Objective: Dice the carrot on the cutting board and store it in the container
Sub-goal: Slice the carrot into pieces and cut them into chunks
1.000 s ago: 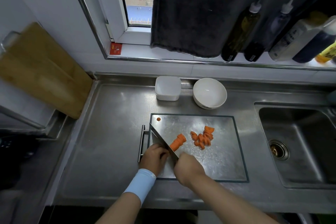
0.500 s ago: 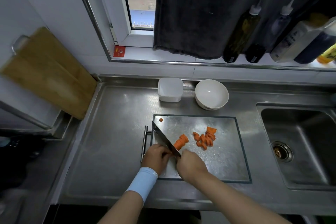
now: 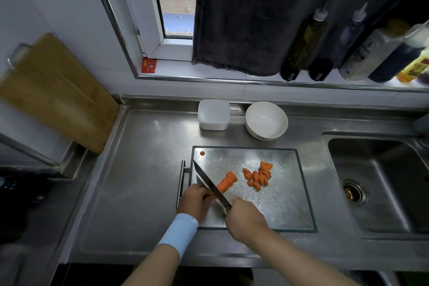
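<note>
1. A steel counter (image 3: 144, 169) is seen from above, with a sink (image 3: 380, 181) set into it at the right.
2. A wooden board (image 3: 58, 90) is leaned against the wall at the left, and a dark cloth (image 3: 243, 18) is hung in front of the window.
3. The cutting board (image 3: 278, 204), made of steel, is laid flat on the counter beside the sink.
4. A white bowl (image 3: 266, 118) and the container (image 3: 213, 115) are placed side by side behind the cutting board, near each other but apart. Nothing is seen inside either.
5. The right hand (image 3: 246, 218) is closed around the handle of the knife (image 3: 211, 184), with the fingers wrapped and pressed together. The blade is set slantwise across the carrot.
6. The left hand (image 3: 196, 199), with a light blue sleeve (image 3: 178, 232) on the wrist, is kept just left of the blade. Its fingers are bent and kept together over the near end of the carrot; the exact contact is hidden by the blade.
7. The carrot (image 3: 227, 182) is laid on the left half of the cutting board; the part beyond the blade is cut into slices that lie together.
8. A heap of cut pieces (image 3: 258, 176) is gathered just to the right of the carrot.
9. One small orange bit (image 3: 202, 153) is left at the far left corner of the cutting board.
</note>
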{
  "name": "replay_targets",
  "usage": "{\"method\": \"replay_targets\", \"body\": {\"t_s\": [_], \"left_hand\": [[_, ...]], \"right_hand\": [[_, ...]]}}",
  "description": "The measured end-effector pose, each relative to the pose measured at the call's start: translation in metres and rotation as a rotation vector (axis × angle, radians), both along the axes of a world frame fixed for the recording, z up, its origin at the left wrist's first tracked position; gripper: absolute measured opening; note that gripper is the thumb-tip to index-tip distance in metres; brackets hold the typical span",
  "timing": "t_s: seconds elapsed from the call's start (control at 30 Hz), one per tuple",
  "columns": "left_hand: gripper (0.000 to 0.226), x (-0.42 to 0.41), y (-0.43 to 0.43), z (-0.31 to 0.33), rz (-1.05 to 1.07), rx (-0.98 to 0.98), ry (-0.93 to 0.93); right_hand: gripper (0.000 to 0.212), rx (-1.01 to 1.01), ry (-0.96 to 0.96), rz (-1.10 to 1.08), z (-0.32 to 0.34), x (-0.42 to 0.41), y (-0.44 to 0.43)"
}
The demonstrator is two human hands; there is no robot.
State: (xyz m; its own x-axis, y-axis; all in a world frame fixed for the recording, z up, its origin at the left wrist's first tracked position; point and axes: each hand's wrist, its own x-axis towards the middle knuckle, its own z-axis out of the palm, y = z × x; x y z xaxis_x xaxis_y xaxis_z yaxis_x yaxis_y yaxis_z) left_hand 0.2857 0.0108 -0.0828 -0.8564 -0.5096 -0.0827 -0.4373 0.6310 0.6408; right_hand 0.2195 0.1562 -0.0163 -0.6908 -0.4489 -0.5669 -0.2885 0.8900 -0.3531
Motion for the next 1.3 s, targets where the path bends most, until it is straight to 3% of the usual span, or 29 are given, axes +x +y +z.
{"method": "replay_targets", "body": {"t_s": [0.63,0.93,1.07,1.2,1.3], "left_hand": [[0.005,0.002,-0.001,-0.008,-0.024,-0.015,0.042],[0.010,-0.025,-0.007,0.009,-0.016,0.041,-0.071],[0.004,-0.035,0.000,0.015,-0.041,0.010,-0.029],[0.050,-0.040,0.007,0.001,-0.348,-0.245,-0.048],[0.061,-0.054,0.010,-0.013,-0.715,-0.462,-0.123]], "right_hand": [[0.021,0.012,-0.080,-0.010,-0.019,-0.009,-0.022],[0.027,-0.170,-0.138,-0.115,0.011,-0.041,0.000],[0.030,-0.205,-0.050,-0.168,0.029,-0.064,0.012],[0.023,-0.246,-0.038,-0.266,0.032,-0.086,0.027],[0.018,-0.158,0.067,-0.268,0.038,-0.095,0.038]]}}
